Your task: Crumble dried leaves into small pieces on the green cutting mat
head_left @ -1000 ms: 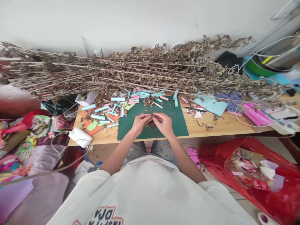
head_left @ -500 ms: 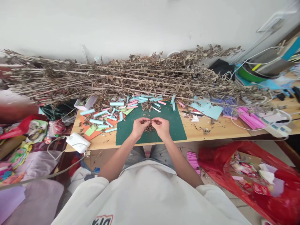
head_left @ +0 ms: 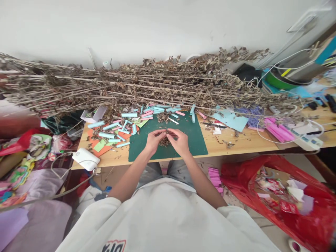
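- Where the two hands are brought close together, a leaf heap [head_left: 164, 142] is seen just below the fingers, on the near half of the green mat [head_left: 195, 140].
- The left hand [head_left: 153, 140] is curled over the heap's left side, with thumb and fingers bent inward.
- The right hand [head_left: 179, 141] is held much the same way from the other side, its fingers arched over the heap.
- The fingertips are gathered together above the leaves; whether a bit of leaf is pinched in either hand cannot be told at this size.
- Farther back on the mat, a leaf clump [head_left: 163, 117] is set, with a white stick [head_left: 174, 121] laid just beside it.
- Along the mat's back edge and to its left, blue tubes [head_left: 129, 115] and pink tubes [head_left: 180, 113] are scattered, some of them overlapped.
- Left of the mat, orange paper [head_left: 103, 150] and green paper [head_left: 100, 145] are spread on the wooden surface [head_left: 254, 142].
- Near the surface's front left corner, a white device [head_left: 85, 159] is placed, with a cable beside it.
- Right of the mat, a white scrap [head_left: 217, 131] and blue paper [head_left: 235, 121] are laid; beyond them, purple strands [head_left: 252, 119] and pink paper [head_left: 278, 130] are seen.
- Across the back, dried stalks [head_left: 147, 84] are piled lengthwise before the wall [head_left: 157, 28].
- Below the surface at the right, a red bag [head_left: 241, 176] is filled with wrappers and scraps.
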`<state>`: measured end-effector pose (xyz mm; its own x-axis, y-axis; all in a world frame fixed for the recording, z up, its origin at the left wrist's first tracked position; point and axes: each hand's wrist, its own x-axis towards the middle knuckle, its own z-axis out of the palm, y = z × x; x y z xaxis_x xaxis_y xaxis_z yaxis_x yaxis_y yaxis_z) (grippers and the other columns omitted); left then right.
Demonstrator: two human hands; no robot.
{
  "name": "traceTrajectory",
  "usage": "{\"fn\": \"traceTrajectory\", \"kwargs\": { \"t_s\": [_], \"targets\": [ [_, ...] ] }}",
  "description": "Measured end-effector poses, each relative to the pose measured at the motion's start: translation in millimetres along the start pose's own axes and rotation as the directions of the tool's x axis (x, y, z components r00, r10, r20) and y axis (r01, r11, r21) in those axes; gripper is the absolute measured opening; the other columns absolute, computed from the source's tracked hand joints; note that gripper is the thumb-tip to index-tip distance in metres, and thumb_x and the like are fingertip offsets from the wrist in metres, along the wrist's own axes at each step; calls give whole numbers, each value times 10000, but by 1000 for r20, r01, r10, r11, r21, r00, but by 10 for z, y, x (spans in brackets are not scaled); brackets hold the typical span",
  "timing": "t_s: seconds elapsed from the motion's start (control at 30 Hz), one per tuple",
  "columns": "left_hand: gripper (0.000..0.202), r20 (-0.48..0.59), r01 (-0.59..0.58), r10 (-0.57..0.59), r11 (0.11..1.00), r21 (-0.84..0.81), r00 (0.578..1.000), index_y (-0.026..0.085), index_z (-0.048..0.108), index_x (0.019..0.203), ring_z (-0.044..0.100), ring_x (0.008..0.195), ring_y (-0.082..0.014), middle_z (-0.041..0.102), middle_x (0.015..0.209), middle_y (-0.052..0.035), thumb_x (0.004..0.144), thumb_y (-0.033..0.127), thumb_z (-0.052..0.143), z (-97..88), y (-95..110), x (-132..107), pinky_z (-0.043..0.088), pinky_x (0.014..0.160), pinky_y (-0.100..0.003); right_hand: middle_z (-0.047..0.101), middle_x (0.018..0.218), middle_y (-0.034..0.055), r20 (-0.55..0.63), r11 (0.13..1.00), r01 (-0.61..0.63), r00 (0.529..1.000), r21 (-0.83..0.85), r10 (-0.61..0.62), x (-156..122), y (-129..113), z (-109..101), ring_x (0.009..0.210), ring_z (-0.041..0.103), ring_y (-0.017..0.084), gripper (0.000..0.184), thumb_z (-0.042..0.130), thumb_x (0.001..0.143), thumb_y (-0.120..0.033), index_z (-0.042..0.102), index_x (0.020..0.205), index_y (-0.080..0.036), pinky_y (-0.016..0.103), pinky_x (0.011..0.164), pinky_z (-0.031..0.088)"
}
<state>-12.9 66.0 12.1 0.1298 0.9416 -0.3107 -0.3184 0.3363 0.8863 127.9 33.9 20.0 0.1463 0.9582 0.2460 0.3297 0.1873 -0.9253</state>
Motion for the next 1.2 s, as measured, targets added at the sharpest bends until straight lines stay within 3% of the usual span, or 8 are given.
{"fn": "traceTrajectory", "kwargs": {
  "t_s": [0.13, 0.3, 0.57, 0.67, 0.87, 0.97, 1.1, 1.2],
  "targets": [
    [338, 30, -41, 39, 998, 56, 999, 147, 742, 874, 646, 712, -128, 723, 787, -37, 598, 314, 841, 16, 0, -1, 507, 758, -273, 750, 950, 60, -24, 1000, -16, 1000, -6, 16, 3, 26, 18, 777, 703, 178, 205, 606, 843, -302, 744, 963, -211, 307, 762, 583],
    [261, 99, -134, 114, 965, 227, 989, 147, 725, 837, 614, 675, -115, 703, 761, -27, 646, 311, 797, -10, 26, 6, 478, 669, -229, 755, 945, 46, 10, 998, -55, 998, -6, 55, 6, 70, 0, 766, 706, 179, 228, 619, 811, -292, 735, 994, -221, 310, 751, 586],
    [260, 113, -225, 197, 904, 364, 974, 165, 747, 846, 564, 609, -117, 684, 702, -16, 663, 344, 794, 36, 45, -40, 423, 585, -228, 746, 859, 61, -18, 981, 43, 999, -187, -48, 12, 20, -19, 717, 679, 188, 179, 573, 807, -241, 743, 860, -221, 323, 737, 561],
    [273, 85, -216, 200, 931, 293, 976, 164, 745, 844, 569, 614, -114, 688, 711, -16, 672, 371, 792, 73, 28, -34, 432, 601, -233, 745, 850, 57, -36, 979, 47, 998, -200, -55, 28, -7, -11, 723, 674, 189, 178, 569, 807, -239, 740, 853, -224, 320, 742, 557],
    [281, 49, -96, 91, 990, 105, 995, 151, 742, 790, 617, 654, -123, 709, 722, -30, 599, 333, 838, 84, 25, -31, 487, 674, -259, 752, 839, 44, -82, 1000, -24, 996, -7, 23, -12, -69, 14, 704, 685, 181, 154, 608, 788, -281, 740, 831, -215, 305, 715, 564],
    [278, 9, -63, 62, 997, 49, 998, 143, 732, 765, 608, 635, -111, 697, 697, -26, 580, 315, 850, 100, 17, -44, 485, 663, -252, 746, 779, 46, -92, 984, -133, 985, 115, 144, -13, -42, 72, 667, 679, 184, 142, 650, 741, -309, 733, 790, -204, 305, 665, 564],
    [313, 7, 45, -44, 990, -135, 999, 136, 716, 780, 614, 641, -91, 683, 699, -16, 561, 302, 867, 107, 24, -36, 496, 704, -250, 723, 683, 45, -157, 902, -267, 929, 339, 334, 62, 78, 106, 623, 674, 188, 199, 674, 707, -356, 712, 779, -174, 313, 625, 562],
    [332, -9, 37, -39, 991, -125, 999, 144, 717, 798, 631, 672, -101, 690, 723, -11, 550, 300, 874, 77, 50, -30, 502, 725, -255, 738, 762, 55, -143, 946, -230, 953, 228, 266, 108, 150, 42, 695, 688, 195, 193, 656, 735, -340, 728, 819, -182, 324, 683, 571]
  ]
}}
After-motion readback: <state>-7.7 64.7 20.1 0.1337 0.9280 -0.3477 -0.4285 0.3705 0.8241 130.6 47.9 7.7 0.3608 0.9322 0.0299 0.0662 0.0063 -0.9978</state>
